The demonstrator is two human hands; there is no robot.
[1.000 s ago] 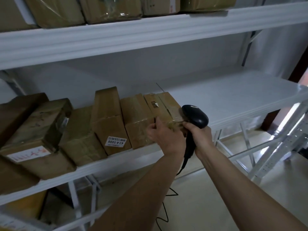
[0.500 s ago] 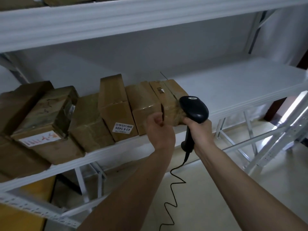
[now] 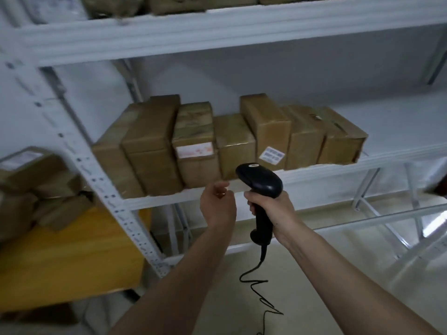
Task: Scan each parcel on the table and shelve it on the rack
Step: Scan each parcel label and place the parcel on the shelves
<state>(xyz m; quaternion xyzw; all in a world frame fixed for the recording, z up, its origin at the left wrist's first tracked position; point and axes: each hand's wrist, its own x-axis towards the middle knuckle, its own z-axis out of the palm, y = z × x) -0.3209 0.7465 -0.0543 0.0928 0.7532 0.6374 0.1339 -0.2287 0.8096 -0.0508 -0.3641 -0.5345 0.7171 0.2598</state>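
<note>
Several brown taped parcels stand in a row on the white rack's middle shelf (image 3: 314, 171). The rightmost parcel (image 3: 343, 139) ends the row, with a white-labelled parcel (image 3: 268, 139) two places to its left. My right hand (image 3: 271, 204) grips the handle of a black barcode scanner (image 3: 260, 182), its head just below the shelf edge. My left hand (image 3: 217, 204) hangs in front of the shelf edge with loosely curled fingers, holding nothing and touching no parcel.
More parcels sit on the top shelf (image 3: 217, 30). At the left a yellow table (image 3: 72, 257) carries several more brown parcels (image 3: 29, 189). A perforated white rack post (image 3: 108, 201) runs down between table and shelf. The scanner's coiled cord (image 3: 261, 291) dangles over the floor.
My left hand let go of the rightmost parcel and pulled back from the shelf. My view swung left, bringing the yellow table and its parcels into sight. The scanner dropped slightly.
</note>
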